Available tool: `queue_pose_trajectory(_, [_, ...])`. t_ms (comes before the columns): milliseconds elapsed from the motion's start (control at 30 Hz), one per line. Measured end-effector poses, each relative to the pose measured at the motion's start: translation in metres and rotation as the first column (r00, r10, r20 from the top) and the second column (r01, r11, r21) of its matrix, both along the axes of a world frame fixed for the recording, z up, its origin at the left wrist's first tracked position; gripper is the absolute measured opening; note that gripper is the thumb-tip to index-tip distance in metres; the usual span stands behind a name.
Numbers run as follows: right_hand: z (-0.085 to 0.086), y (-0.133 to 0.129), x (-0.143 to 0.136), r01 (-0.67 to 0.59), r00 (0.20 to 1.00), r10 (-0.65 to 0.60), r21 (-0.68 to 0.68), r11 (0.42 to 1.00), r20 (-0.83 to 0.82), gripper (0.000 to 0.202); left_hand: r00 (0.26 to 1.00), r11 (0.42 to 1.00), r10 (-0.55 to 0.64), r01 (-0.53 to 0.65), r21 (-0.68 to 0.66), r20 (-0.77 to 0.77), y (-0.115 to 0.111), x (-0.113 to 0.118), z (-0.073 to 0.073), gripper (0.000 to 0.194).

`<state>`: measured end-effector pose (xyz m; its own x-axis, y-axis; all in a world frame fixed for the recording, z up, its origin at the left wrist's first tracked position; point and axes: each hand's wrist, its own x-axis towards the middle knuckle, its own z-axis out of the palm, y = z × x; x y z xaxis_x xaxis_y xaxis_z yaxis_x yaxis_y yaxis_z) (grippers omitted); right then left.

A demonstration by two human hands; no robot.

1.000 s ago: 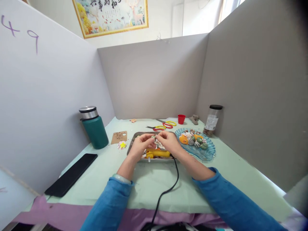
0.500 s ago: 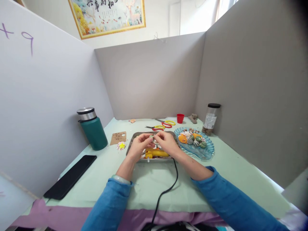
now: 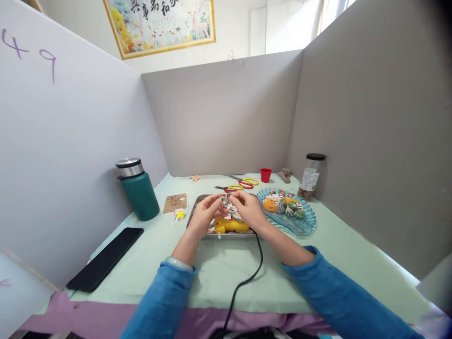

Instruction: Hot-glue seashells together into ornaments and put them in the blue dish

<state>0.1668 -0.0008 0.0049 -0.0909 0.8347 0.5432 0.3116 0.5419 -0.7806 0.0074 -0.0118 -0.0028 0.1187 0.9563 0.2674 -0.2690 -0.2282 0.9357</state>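
Note:
Over a metal tray [image 3: 195, 207], my left hand [image 3: 206, 213] pinches a small pale and greenish piece [image 3: 224, 200], too small to name. My right hand [image 3: 246, 207] is closed close beside it, thumb and forefinger pressed together near the piece; whether it also grips the piece I cannot tell. Below the hands, a yellow hot glue gun [image 3: 231, 226] lies across the front of the tray, its clear nozzle at the left over the rim. Several white and orange scraps [image 3: 231, 213] show behind the glue gun.
A blue glass plate [image 3: 305, 228] with painted balls stands right of the tray. Behind are scissors [image 3: 235, 188], a red cup [image 3: 266, 175] and a jar [image 3: 310, 176]. A green bottle [image 3: 140, 193], brown card [image 3: 174, 203] and black phone [image 3: 106, 259] lie left. A black cord [image 3: 243, 284] crosses the front.
My fingertips have shifted slightly and the piece between them appears turned, showing a paler side. My right hand has risen a little. The whole view has shifted slightly.

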Motion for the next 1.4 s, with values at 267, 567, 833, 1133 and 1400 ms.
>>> queue_pose_trajectory(267, [-0.006, 0.009, 0.001, -0.066, 0.992, 0.066, 0.004, 0.998, -0.104, 0.014, 0.995, 0.996, -0.082, 0.084, -0.032, 0.062, -0.001, 0.000, 0.002, 0.040])
queue_pose_trajectory(567, [-0.010, 0.006, -0.004, -0.134, 0.989, 0.136, 0.047, 0.990, -0.059, 0.018, 0.989, 0.994, -0.101, 0.106, -0.036, 0.111, -0.003, 0.002, 0.005, 0.039])
queue_pose_trajectory(833, [-0.010, -0.002, -0.003, -0.056, 0.994, 0.027, 0.292, 0.955, 0.105, 0.009, 0.984, 0.989, -0.134, 0.141, -0.053, 0.114, -0.003, 0.000, 0.006, 0.037])
queue_pose_trajectory(1133, [-0.011, -0.003, -0.002, 0.005, 0.981, -0.078, 0.383, 0.924, 0.176, 0.006, 0.979, 0.978, -0.204, 0.204, -0.039, 0.004, -0.008, 0.000, 0.008, 0.046])
queue_pose_trajectory(1400, [-0.009, -0.008, -0.003, -0.033, 0.976, -0.066, 0.437, 0.899, 0.209, 0.006, 0.967, 0.966, -0.253, 0.253, -0.046, 0.013, -0.008, -0.001, 0.006, 0.052])
